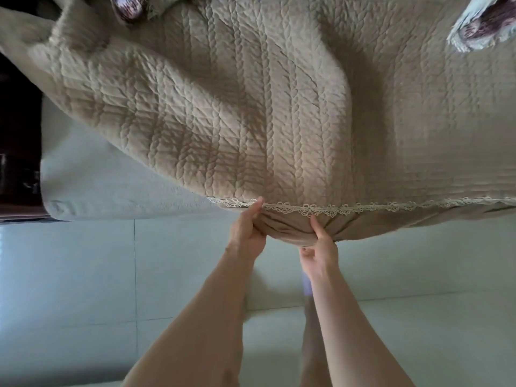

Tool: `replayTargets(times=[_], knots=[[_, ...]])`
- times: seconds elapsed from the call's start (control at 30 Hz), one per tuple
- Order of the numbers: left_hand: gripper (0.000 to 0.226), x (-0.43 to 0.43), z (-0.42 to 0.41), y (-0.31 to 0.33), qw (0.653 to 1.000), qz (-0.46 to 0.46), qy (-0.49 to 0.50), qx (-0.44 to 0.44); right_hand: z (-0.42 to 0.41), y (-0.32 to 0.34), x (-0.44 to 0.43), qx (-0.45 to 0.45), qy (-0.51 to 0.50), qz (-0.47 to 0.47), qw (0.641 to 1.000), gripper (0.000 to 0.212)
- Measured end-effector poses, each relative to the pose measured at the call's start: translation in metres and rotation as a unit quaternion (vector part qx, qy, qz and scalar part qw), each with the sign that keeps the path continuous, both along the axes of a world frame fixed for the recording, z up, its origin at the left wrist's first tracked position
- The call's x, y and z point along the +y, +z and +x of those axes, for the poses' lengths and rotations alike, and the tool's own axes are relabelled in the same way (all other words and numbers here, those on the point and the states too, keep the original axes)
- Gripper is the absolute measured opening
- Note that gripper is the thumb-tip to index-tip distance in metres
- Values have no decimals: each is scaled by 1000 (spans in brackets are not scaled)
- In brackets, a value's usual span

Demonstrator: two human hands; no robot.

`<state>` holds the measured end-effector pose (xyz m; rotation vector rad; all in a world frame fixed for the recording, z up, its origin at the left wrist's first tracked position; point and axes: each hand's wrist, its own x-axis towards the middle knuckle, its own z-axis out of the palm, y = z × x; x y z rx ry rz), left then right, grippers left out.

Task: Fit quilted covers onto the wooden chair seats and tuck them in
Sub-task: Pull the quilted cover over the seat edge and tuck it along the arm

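Hands, two, bare, set close together at the near hem. Left hand [247,233]: fingers curled under the edge, thumb on top, gripping it. Right hand [321,247]: one finger pressed up along the bunched underside, the rest curled round a fold. Likely purpose: drawing slack down over the seat front so the overhang can be tucked beneath.

1. Beige quilted cover with braid-pattern stitching [265,107]: spread over the seat, filling most of the view; rumpled into broad ridges at centre, rolled at the far left corner; not yet smoothed.
2. Pale glossy tiled floor [83,275]: below the seat front, grout lines visible.
3. Off-white seat pad [111,188]: bare at left, where the cover does not reach.
4. Dark wooden chair frame [19,135]: left margin only.
5. Maroon-patterned cushion [125,7] and fringed cushion [480,29]: far edge, presumably set back to free the seat.
6. Cream lace trim [363,207]: runs along the hem.
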<state>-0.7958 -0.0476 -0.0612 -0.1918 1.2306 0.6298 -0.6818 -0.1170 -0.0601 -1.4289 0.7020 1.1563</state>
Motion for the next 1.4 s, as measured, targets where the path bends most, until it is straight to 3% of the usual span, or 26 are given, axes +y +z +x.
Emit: replayTargets(times=[0.07, 0.2, 0.27, 0.37, 0.53, 0.67, 0.77, 0.87, 1.07, 1.17, 1.2, 1.27, 1.33, 1.4], knots=[[64, 8, -11, -2, 1000, 2, 6, -14, -2, 0, 1, -16, -23, -11, 1000, 41], [71, 1, -31, -7, 999, 14, -29, 2, -8, 4, 3, -18, -69, -20, 997, 31], [66, -10, -37, -9, 999, 16, -31, 34, -20, 2, 3, -6, -67, 2, 998, 49], [47, -37, -44, -1, 997, 5, -50, 66, -48, 4, 5, 31, 29, 40, 998, 78], [28, -69, -59, 8, 996, -30, -57, 59, -78, 5, 15, 71, 132, -5, 989, 41], [18, -23, -73, 15, 1000, 28, -5, 2, -74, 0, 8, 45, 74, 26, 996, 57], [33, 15, -81, 22, 999, 47, 8, -7, -64, -3, 5, 45, 42, 42, 997, 68], [38, 12, -89, 23, 998, 46, 33, 5, -66, -1, 6, 31, 31, 30, 999, 65], [23, -41, -128, 16, 996, -2, 79, 32, -85, 4, 5, 81, 79, 25, 993, 46], [67, -62, -142, 5, 996, 2, 67, 58, -117, 9, 12, 100, 166, 33, 980, 57], [69, -67, -141, 5, 996, -5, 62, 61, -129, 11, 14, 97, 188, 33, 977, 63], [41, -75, -144, 7, 995, -20, 79, 63, -153, 14, 18, 98, 191, 44, 976, 70], [8, -68, -146, 17, 995, -22, 91, 43, -168, 13, 20, 96, 170, 39, 980, 60], [11, -49, -154, 20, 994, -12, 109, 22, -171, 10, 20, 85, 137, 30, 986, 45]])
